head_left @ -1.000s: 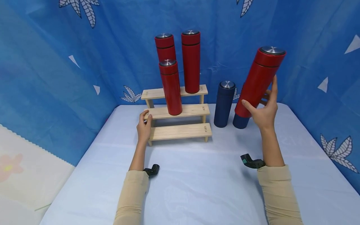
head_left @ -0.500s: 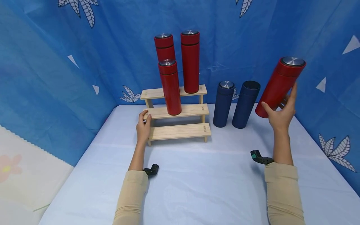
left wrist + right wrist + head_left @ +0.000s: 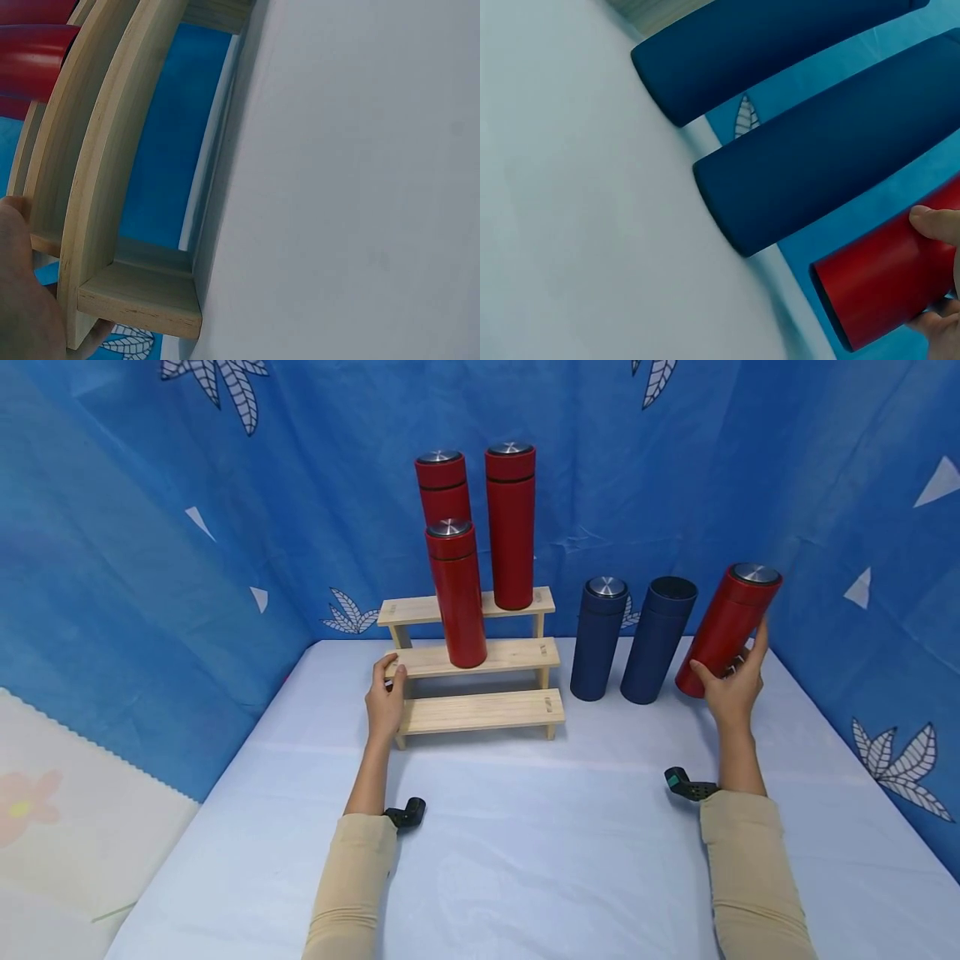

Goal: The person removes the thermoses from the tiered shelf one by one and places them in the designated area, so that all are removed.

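Right hand (image 3: pixel 733 695) grips tilted red flask (image 3: pixel 724 628) at 3 o'clock. Left hand (image 3: pixel 385 702) grips wooden rack (image 3: pixel 513 654) at its 9 o'clock end.

No legible text, no readable numbers, small marks (image 3: pixel 548 704) on the wooden rack (image 3: pixel 472 712) (too tiny to make out)

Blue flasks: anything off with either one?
One oddity: the blue flask nearer the right hand, the dark-topped flask, shows no silver disc, unlike the silver-topped flask beside it. Can't tell whether it's open, inverted or just darker on top. No spill shows near either.
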### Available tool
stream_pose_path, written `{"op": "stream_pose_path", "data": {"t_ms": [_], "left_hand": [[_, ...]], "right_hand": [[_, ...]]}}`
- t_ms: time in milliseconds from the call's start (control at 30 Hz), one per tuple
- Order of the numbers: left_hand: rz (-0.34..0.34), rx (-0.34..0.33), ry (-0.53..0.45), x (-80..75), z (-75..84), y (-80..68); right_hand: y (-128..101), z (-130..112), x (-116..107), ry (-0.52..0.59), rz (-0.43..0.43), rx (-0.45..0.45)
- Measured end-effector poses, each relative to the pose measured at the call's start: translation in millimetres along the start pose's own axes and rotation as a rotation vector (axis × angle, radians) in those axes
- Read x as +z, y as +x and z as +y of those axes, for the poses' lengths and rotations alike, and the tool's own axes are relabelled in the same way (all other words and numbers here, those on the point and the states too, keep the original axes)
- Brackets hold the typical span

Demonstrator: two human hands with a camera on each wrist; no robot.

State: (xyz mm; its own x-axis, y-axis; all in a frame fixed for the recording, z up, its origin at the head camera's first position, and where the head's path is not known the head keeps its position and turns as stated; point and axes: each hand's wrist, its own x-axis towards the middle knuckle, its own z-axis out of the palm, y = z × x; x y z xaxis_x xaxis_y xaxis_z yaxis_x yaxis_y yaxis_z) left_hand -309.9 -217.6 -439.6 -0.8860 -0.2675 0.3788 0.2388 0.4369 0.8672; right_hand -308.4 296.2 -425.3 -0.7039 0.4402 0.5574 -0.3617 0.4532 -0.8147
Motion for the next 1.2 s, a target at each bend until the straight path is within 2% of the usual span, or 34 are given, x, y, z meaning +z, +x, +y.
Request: {"op": "stream_pose_path", "data": {"t_ms": [267,500,667,933,1100,1200], "left_hand": [[-0.005,0.0,-0.011,0.6,-0.5,0.1],[-0.005,-0.008,-0.003,1.4,-1.4,0.6],[-0.003,-0.011,0.007,2.1,-1.7,0.1],[0.005,-0.019,0.013,1.7,-0.6,-0.1],[0.005,-0.008,0.012,0.4,-1.1,-0.2],[0.005,-0.005,0.012,-0.1,-1.1,-0.5]], "right_hand": [[-6,12,3,-0.044,0.004,0.02],[-7,19,3,-0.026,-0.001,0.055],[-10,24,2,-0.068,-0.009,0.076],[-11,31,3,-0.047,-0.011,0.056],[-11,28,4,-0.044,-0.01,0.054],[-11,17,4,-0.011,0.027,0.032]]}}
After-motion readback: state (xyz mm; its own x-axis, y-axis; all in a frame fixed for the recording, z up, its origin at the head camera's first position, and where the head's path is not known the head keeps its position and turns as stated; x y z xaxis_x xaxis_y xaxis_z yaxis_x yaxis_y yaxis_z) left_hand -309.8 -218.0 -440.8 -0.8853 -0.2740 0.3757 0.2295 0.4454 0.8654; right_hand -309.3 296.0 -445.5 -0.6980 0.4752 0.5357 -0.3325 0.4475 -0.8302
